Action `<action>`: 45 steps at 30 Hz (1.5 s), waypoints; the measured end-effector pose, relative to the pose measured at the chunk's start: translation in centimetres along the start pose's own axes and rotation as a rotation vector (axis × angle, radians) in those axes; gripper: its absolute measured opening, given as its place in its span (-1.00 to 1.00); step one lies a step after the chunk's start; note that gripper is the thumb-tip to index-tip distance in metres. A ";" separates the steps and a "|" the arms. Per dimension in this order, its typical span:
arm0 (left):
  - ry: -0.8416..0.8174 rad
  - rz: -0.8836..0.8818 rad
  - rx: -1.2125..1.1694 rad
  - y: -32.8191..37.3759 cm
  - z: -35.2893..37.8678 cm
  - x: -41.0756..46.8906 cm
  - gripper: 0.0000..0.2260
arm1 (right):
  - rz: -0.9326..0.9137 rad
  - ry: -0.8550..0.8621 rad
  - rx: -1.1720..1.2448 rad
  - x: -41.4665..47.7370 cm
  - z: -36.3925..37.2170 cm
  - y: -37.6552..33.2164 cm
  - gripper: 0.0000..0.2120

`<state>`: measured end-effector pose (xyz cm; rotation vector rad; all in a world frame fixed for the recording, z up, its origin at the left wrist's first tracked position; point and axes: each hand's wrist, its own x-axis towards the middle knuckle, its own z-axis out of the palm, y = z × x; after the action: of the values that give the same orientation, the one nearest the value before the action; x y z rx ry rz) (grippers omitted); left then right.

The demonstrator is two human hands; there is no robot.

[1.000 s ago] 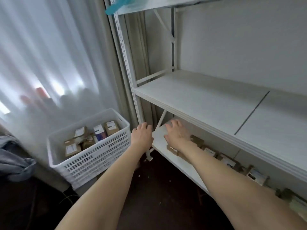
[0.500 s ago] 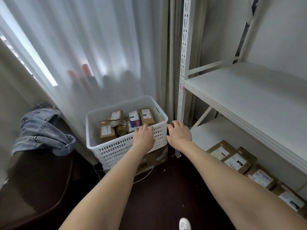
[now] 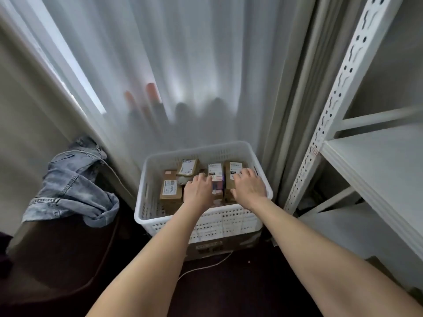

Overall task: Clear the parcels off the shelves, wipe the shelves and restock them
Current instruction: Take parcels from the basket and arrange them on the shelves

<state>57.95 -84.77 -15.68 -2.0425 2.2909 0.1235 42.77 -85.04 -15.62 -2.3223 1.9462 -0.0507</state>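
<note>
A white plastic basket (image 3: 229,225) stands on the floor by the curtain and holds several labelled parcels. Among them are a brown one (image 3: 170,191) at the left, another brown one (image 3: 188,167) at the back, and a purple-and-white box (image 3: 215,172). My left hand (image 3: 198,191) lies palm down over the middle parcels with its fingers fairly straight. My right hand (image 3: 248,186) rests palm down on a brown parcel (image 3: 234,167) at the basket's right side. Neither hand visibly grips anything. The white shelf (image 3: 377,161) on the right is bare.
The basket sits on a flat cardboard box (image 3: 210,248), with a white cable (image 3: 206,267) on the dark floor in front. A denim garment (image 3: 71,186) lies on dark furniture at the left. The perforated shelf upright (image 3: 332,110) stands just right of the basket, with sheer curtain (image 3: 183,65) behind.
My view and both hands have swung left, from the lower shelf to the basket. The hands went over its rim and now lie on the parcels inside.
</note>
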 end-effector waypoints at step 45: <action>-0.441 -0.798 -0.823 -20.2 23.1 34.2 -0.24 | 0.871 -0.403 0.694 36.0 28.7 -2.7 -0.33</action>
<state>74.09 -118.40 -42.54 -2.7011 1.1015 1.4525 54.54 -118.12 -45.52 -0.8917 2.0762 -0.1384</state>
